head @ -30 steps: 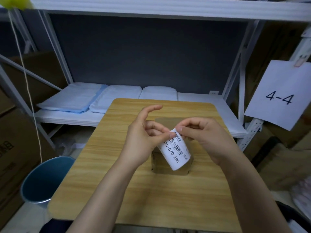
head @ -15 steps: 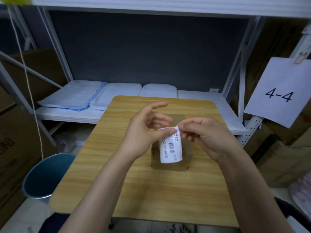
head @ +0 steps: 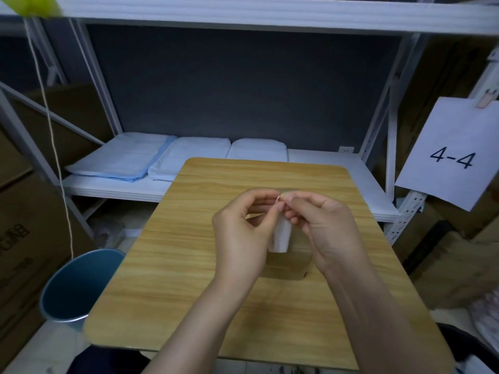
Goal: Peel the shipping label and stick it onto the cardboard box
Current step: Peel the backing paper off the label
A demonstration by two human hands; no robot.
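A small white shipping label (head: 280, 237) hangs upright between my two hands, above the middle of the wooden table (head: 189, 265). My left hand (head: 244, 236) and my right hand (head: 321, 228) both pinch its top edge, fingertips nearly touching. The label's face is turned away, so its print does not show. Under the hands sits a small brown cardboard box (head: 290, 265), mostly hidden; only its front and right side show.
A blue bin (head: 78, 287) stands on the floor left of the table. Behind the table a white shelf (head: 324, 168) holds folded white and blue cloths (head: 151, 160). A paper sign "4-4" (head: 451, 157) hangs at right. Cardboard cartons (head: 24, 211) flank both sides.
The label has turned from showing its barcode face to hanging edge-on and blank. Both hands have closed in on its top edge, and my left fingers have curled shut.
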